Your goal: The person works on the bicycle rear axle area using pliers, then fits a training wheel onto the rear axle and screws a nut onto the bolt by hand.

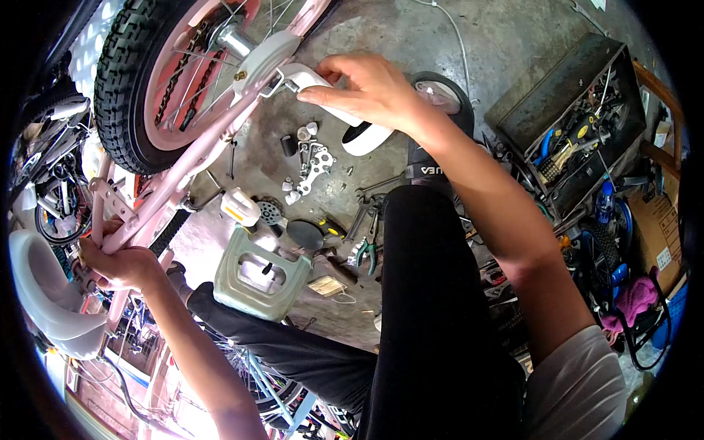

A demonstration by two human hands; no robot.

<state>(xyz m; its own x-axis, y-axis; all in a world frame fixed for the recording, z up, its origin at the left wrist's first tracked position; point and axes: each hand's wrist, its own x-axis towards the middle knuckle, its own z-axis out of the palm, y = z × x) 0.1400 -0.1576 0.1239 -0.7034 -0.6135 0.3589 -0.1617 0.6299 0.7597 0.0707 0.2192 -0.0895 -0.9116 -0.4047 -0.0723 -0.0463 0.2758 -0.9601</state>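
Note:
A pink bicycle frame [165, 202] leans across the left side, its knobbly rear tyre [117, 88] at the top. Low on the left, my left hand [121, 265] is closed round the frame tubing, close beside the white saddle [51, 308]. Near the wheel's axle, the fingers and thumb of my right hand [367, 92] pinch the white arm of what looks like a training wheel [370, 138]. The arm's upper end meets a small metal bracket [273, 82] at the frame; whether it is fastened there I cannot tell.
On the concrete floor lie silver metal parts [317, 169], wrenches [359, 220], green-handled pliers [370, 246] and a white pedal [240, 207]. A pale green plastic stool [231, 282] stands near my leg. An open metal toolbox [565, 73] full of tools sits at right, above a cardboard box [656, 227].

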